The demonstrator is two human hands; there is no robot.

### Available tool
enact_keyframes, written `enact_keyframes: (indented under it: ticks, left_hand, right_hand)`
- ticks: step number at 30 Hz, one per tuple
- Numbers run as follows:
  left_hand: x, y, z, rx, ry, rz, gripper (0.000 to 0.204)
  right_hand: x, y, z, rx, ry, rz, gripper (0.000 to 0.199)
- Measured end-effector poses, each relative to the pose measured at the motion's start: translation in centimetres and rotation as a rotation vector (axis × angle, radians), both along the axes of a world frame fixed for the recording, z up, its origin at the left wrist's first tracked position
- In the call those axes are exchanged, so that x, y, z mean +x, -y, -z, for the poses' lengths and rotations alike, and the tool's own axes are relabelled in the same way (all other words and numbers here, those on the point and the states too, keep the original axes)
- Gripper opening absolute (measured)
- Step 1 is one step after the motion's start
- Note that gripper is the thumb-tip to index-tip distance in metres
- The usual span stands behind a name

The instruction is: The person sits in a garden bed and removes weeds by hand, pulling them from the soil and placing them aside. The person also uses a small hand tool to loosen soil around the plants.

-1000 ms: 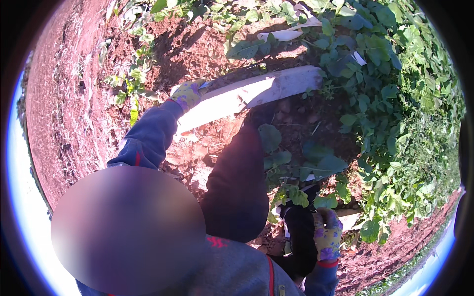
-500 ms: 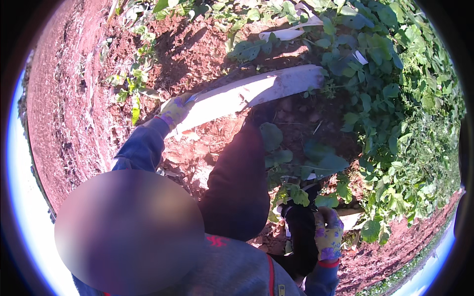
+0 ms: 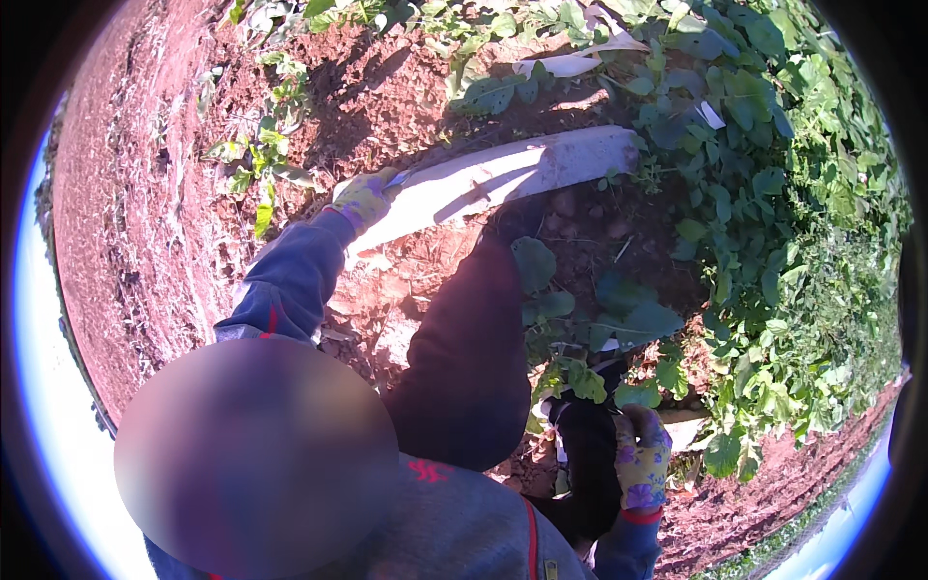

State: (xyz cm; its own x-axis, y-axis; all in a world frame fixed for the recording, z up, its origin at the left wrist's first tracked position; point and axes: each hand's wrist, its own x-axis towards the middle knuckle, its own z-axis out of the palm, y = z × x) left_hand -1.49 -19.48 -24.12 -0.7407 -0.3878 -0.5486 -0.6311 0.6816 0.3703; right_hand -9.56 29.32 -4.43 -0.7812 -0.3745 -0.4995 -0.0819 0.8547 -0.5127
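My left hand (image 3: 362, 200), in a yellow glove with purple flowers, is closed at the near-left part of a long pale flat strip (image 3: 551, 164). A small pale, blade-like piece (image 3: 399, 178) sticks out from its fingers over the strip; its kind does not show clearly. The strip lies curved on the red soil, partly in shadow. My right hand (image 3: 643, 456), in a matching glove, is low at the right beside my dark-clad leg (image 3: 587, 454). Its fingers are curled near green leaves (image 3: 585, 380), and what they grip is hidden.
Dense leafy plants (image 3: 744, 184) fill the right side, some touching the strip's far end. Another crumpled white piece (image 3: 570, 64) lies among leaves at the top. Bare red soil (image 3: 145, 222) stretches to the left. My bent knee (image 3: 464, 358) stands between my hands.
My left hand has slid a little right and up along the strip, with the blade-like piece moving too. The right hand stays nearly in place.
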Motion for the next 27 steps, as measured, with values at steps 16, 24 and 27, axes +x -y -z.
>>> enact_keyframes:
  ticks: [16,24,27]
  left_hand:
    - [-3.4,-1.8,1.1,0.059,-0.185,-0.188,0.031]
    - [-13.8,-4.9,0.7,0.172,-0.094,-0.195,0.039]
    - [-12.0,-5.1,-1.9,0.316,-0.086,-0.229,0.037]
  right_hand:
    - [0.1,-0.3,0.0,-0.007,0.013,0.019,0.014]
    - [0.0,-0.1,0.1,-0.024,0.004,0.000,0.015]
    - [0.0,-0.6,0.0,0.004,-0.018,0.011,0.014]
